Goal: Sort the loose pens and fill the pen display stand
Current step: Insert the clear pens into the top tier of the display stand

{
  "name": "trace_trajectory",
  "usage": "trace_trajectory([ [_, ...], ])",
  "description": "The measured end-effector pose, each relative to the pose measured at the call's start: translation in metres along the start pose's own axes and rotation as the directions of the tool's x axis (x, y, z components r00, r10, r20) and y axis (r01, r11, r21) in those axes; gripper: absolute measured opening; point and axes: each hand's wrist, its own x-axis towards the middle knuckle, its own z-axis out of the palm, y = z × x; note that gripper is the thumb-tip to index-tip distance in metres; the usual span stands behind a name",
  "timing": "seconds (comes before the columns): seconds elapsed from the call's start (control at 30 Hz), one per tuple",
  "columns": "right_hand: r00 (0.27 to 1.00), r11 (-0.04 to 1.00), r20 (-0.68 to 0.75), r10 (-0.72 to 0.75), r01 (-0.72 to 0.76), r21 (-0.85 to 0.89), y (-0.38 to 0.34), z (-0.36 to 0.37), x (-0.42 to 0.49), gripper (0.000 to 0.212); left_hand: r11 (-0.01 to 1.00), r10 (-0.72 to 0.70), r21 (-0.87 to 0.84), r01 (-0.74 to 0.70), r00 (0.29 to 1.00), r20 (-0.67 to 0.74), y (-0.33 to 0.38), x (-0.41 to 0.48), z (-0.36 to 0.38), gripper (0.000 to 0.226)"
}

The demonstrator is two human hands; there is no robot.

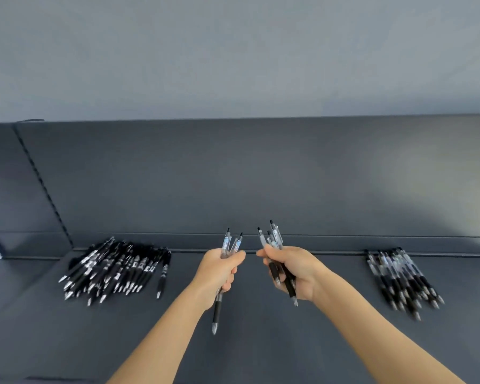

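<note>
Clear-barrelled, black-gripped pens fill both hands at mid-frame. The left hand (pixel 222 270) has its fingers curled round a pair of pens (pixel 217 309), and the right hand (pixel 294 270) grips a fuller bundle (pixel 273 238). All their long axes run up the frame, clickers toward the top. The matching clear pile (pixel 402 278) lies at the right, nearer the right hand, and the black pile (pixel 114 270) at the left. Dark shelf (pixel 261 353) shows between them, ending at a rear ledge (pixel 330 252). No display stand is visible.
</note>
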Motion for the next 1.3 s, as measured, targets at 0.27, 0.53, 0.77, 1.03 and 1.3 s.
trace_trajectory([
  [0.27, 0.995, 0.999, 0.096, -0.034, 0.035, -0.013, 0.044, 0.197, -0.002, 0.003, 0.998, 0.024, -0.05, -0.031, 0.99, -0.14, -0.025, -0.061, -0.19, 0.009],
  [0.53, 0.962, 0.986, 0.239, -0.135, 0.155, -0.064, 0.084, 0.367, -0.003, 0.008, 0.994, 0.039, -0.091, -0.066, 0.961, -0.275, -0.049, -0.123, -0.341, 0.024],
  [0.77, 0.897, 0.932, 0.351, -0.269, 0.335, -0.14, 0.096, 0.468, 0.008, 0.02, 0.993, 0.084, -0.044, -0.108, 0.925, -0.372, -0.052, -0.139, -0.43, 0.016],
  [1.03, 0.863, 0.892, 0.323, -0.388, 0.44, -0.103, 0.073, 0.546, 0.054, 0.007, 0.996, 0.087, 0.037, -0.078, 0.874, -0.478, -0.043, -0.115, -0.513, 0.019],
  [1.3, 0.82, 0.824, 0.342, -0.458, 0.536, -0.183, 0.057, 0.623, 0.099, 0.016, 0.984, 0.119, 0.172, -0.032, 0.845, -0.522, -0.033, -0.082, -0.593, 0.02],
])
